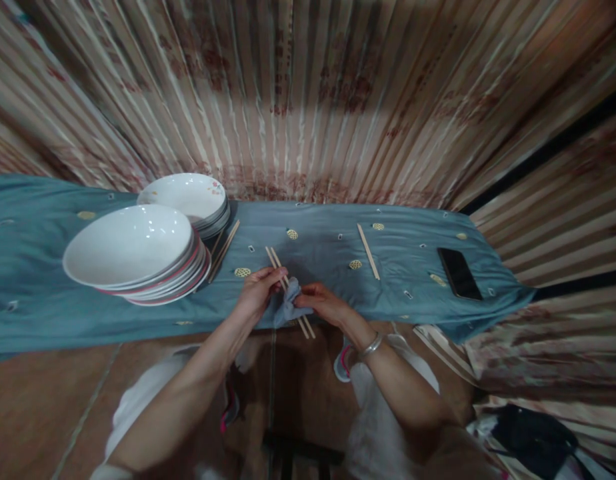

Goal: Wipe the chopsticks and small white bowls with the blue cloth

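Observation:
My left hand (262,288) is closed around the upper part of a pair of wooden chopsticks (274,259), held at a slant over the table's front edge. A light blue-grey cloth (289,307) is wrapped about their middle. My right hand (324,301) pinches that cloth against the chopsticks, and their lower ends stick out below it. Another pair of chopsticks (369,251) lies on the tablecloth to the right. More chopsticks (224,251) rest at the left, beside the bowls.
On the left stand a tall stack of white bowls (133,247) and, behind it, a second stack with a floral pattern (185,195). A black phone (459,273) lies at the right on the blue tablecloth (318,220). Pleated curtains (298,100) hang behind the table.

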A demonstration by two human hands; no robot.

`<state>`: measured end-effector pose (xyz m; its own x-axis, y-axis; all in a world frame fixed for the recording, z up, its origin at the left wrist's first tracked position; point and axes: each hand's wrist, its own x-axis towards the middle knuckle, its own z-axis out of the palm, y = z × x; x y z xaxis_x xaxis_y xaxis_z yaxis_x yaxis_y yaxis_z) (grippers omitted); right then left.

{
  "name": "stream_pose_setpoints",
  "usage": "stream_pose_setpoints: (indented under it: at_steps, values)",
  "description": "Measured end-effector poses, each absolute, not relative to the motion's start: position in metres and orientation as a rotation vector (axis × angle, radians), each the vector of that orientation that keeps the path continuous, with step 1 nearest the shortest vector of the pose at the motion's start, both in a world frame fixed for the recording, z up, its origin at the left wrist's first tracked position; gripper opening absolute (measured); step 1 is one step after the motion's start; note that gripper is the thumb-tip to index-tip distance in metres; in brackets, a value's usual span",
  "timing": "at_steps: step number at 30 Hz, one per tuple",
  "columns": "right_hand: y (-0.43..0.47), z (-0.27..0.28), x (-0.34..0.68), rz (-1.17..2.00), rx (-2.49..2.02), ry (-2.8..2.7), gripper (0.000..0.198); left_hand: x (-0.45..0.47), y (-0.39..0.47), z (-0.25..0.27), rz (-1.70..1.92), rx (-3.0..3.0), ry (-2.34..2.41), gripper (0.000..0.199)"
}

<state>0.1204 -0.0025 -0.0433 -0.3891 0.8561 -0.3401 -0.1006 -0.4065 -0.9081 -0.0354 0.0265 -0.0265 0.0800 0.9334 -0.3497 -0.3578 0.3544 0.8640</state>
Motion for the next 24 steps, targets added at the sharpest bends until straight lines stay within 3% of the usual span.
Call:
stream_pose_setpoints:
  at_steps: [8, 17, 24]
  values:
    - [-0.014, -0.046, 0.132, 1.983, -1.16, -1.274, 0.02, -0.048, 0.036, -0.018, 1.144, 0.657, 1.103, 0.028]
    - [-0.024, -0.048, 0.152, 2.201, -1.088, -1.442, 0.038, -0.06, 0.044, -0.016, 1.224, 0.596, 1.105, 0.024]
    - [-0.021, -0.045, 0.178, 1.957, -1.209, -1.505, 0.022, -0.069, 0.046, -0.008, 1.201, 0.606, 1.096, 0.023]
